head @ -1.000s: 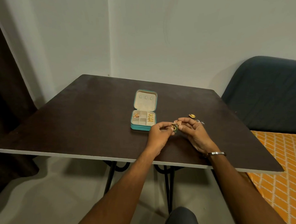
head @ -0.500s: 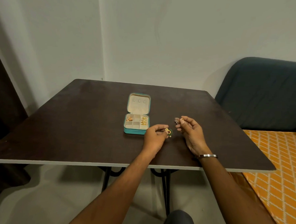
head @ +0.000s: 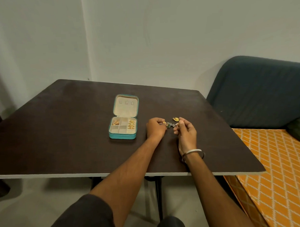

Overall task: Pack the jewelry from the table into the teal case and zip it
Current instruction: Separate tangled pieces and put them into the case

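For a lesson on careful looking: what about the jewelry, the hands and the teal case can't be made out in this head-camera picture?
Head view only:
- Pieces between the left hand and right hand: too small, partly hidden by the fingers.
- Teal case zipper: too small.
- Gold pieces in the case: exact type unclear.
- Table legs: mostly hidden by the tabletop.

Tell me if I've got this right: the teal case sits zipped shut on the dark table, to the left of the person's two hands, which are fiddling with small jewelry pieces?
Not quite. In the head view the teal case is open, not zipped: its lid stands up and gold pieces lie in its compartments. The rest holds: it sits on the dark table, left of the left hand and right hand, which pinch small jewelry pieces.
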